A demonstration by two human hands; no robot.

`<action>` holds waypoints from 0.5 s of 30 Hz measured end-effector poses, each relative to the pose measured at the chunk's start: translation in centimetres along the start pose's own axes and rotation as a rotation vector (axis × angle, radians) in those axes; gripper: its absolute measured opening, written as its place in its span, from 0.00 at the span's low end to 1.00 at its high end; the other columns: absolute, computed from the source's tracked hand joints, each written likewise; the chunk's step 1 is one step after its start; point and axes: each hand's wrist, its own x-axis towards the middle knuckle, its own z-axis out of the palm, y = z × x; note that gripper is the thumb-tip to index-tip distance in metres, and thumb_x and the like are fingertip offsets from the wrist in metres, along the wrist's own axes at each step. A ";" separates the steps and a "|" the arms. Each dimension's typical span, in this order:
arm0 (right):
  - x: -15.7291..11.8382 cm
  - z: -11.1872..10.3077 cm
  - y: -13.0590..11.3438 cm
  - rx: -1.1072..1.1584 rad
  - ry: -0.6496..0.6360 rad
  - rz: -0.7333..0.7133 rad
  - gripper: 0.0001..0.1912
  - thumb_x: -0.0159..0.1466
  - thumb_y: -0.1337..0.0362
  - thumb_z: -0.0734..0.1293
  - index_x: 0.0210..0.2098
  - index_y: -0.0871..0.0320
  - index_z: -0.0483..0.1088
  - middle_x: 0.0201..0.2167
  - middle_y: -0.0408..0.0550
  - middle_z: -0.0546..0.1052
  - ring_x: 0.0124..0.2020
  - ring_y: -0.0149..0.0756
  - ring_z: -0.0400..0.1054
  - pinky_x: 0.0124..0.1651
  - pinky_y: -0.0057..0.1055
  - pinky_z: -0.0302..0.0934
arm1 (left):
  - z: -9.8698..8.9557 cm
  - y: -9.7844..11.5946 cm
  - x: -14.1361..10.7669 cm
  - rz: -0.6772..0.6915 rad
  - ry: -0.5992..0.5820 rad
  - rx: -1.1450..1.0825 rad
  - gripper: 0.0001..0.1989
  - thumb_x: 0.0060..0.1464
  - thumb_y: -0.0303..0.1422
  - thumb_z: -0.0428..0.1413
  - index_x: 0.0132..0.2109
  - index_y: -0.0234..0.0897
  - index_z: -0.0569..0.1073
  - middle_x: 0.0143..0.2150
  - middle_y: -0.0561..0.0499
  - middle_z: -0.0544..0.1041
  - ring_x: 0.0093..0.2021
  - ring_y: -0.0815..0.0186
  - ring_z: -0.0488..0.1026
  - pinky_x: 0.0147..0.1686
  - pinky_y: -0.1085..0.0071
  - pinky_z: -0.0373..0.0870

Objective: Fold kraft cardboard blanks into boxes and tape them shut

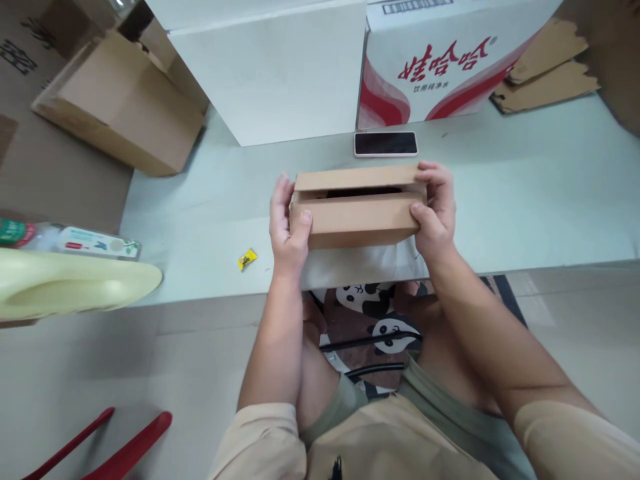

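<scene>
A small brown cardboard box [357, 221] is between my two hands near the table's front edge. Its top flaps stand slightly apart, and a dark gap shows between them; what lies inside cannot be made out. My left hand [290, 223] grips the left end, thumb on the near flap. Round the right end is my right hand [436, 208], its thumb on the near corner and its fingers at the far flap. Just beyond the box lies a phone [385, 144] with a dark screen. A small yellow packet [247, 259] rests left of my left hand.
Behind stand a large white box [285, 73] and a white and red printed carton [440, 73]. Cardboard boxes [125, 100] are at the left, torn cardboard pieces [547, 87] at the back right. A pale yellow object [75, 283] overlaps the table's left front edge.
</scene>
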 end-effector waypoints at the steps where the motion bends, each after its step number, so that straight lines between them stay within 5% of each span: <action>1: -0.2 0.0 -0.1 -0.004 0.024 -0.009 0.25 0.65 0.42 0.60 0.56 0.45 0.67 0.65 0.47 0.64 0.70 0.56 0.55 0.72 0.61 0.48 | -0.1 0.1 0.1 0.011 -0.024 0.020 0.22 0.62 0.48 0.55 0.60 0.50 0.72 0.67 0.49 0.70 0.68 0.55 0.66 0.68 0.55 0.61; 5: -0.7 -0.2 -0.6 0.015 0.064 -0.016 0.21 0.66 0.43 0.60 0.48 0.48 0.71 0.64 0.48 0.66 0.70 0.56 0.56 0.72 0.63 0.46 | -0.3 0.3 0.4 0.037 -0.066 0.097 0.18 0.64 0.48 0.53 0.49 0.44 0.80 0.60 0.47 0.76 0.65 0.55 0.70 0.68 0.51 0.62; 15: -0.6 0.2 -0.4 0.057 0.045 -0.061 0.27 0.66 0.42 0.59 0.60 0.44 0.63 0.69 0.48 0.62 0.72 0.52 0.53 0.71 0.59 0.49 | -0.6 0.1 0.3 0.075 -0.070 0.084 0.18 0.65 0.46 0.53 0.54 0.48 0.79 0.63 0.48 0.74 0.66 0.55 0.68 0.69 0.50 0.60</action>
